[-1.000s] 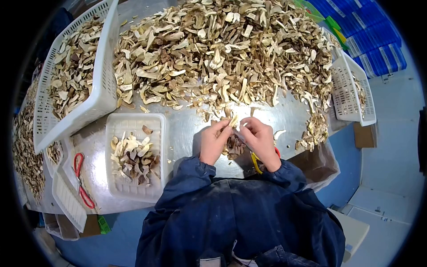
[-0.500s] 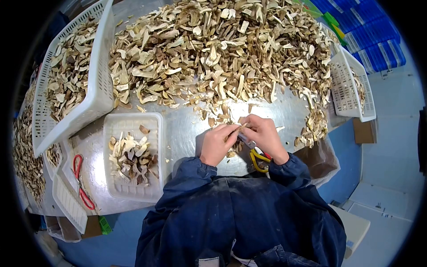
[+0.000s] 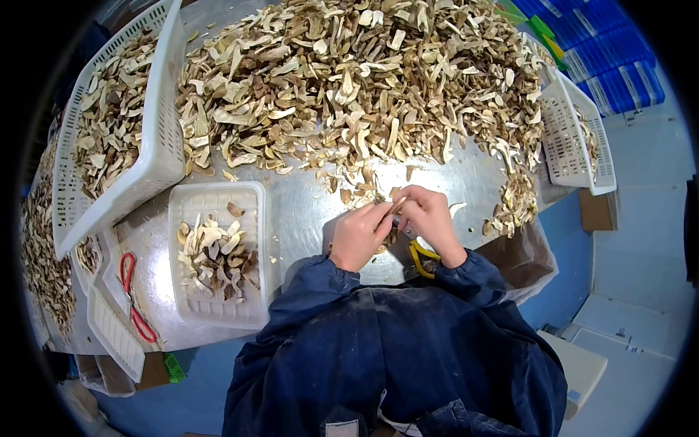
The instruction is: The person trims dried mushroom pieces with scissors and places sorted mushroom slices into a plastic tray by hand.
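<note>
My left hand (image 3: pixel 358 234) and my right hand (image 3: pixel 429 221) meet above the metal table (image 3: pixel 298 211), near its front edge. Between their fingertips is a small brownish dried slice (image 3: pixel 397 206), pinched by both hands. Scissors with yellow handles (image 3: pixel 424 260) are at my right hand, partly covered by it; whether the hand grips them is hard to tell. A few slices lie beneath the hands, mostly hidden. Beyond the hands rises a large heap of dried slices (image 3: pixel 342 95). To the left, a translucent tray (image 3: pixel 218 313) holds pale and dark slices.
A large white basket (image 3: pixel 156 138) of slices stands at the left, a smaller white basket (image 3: pixel 564 146) at the right. Red-handled scissors (image 3: pixel 138 313) lie left of the tray. A lined box (image 3: pixel 520 266) stands below the table's right edge. Blue crates (image 3: pixel 619 80) are stacked at the back right.
Both hands have drawn together and shifted slightly, and the pale slice between the fingers earlier is replaced in view by a browner one. The yellow-handled scissors have tilted with the right hand.
</note>
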Demonstrator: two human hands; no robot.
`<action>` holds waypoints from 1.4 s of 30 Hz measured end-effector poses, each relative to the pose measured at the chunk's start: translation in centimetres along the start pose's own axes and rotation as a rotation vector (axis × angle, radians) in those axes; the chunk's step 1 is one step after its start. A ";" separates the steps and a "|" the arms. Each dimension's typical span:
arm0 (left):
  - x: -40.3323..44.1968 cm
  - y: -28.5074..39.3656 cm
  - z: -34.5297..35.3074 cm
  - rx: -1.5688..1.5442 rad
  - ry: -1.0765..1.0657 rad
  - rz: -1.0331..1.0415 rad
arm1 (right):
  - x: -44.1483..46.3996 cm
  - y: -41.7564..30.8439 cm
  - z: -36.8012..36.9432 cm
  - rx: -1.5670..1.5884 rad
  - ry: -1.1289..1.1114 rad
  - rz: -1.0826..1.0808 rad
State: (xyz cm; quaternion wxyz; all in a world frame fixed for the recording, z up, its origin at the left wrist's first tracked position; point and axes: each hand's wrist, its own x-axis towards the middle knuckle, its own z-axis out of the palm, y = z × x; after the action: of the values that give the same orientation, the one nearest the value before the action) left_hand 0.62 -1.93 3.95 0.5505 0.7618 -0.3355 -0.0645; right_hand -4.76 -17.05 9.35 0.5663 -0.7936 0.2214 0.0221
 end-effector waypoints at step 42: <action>1.2 -3.1 -1.7 -2.076 0.381 -0.685 | 6.4 -1.0 1.2 -0.547 0.078 -0.177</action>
State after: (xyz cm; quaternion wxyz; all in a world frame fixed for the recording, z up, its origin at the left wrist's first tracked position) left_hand 3.70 -0.71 2.15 0.9169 -0.0193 0.2001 -0.3447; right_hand 1.61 -17.79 7.94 0.3220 -0.9333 0.1586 0.0010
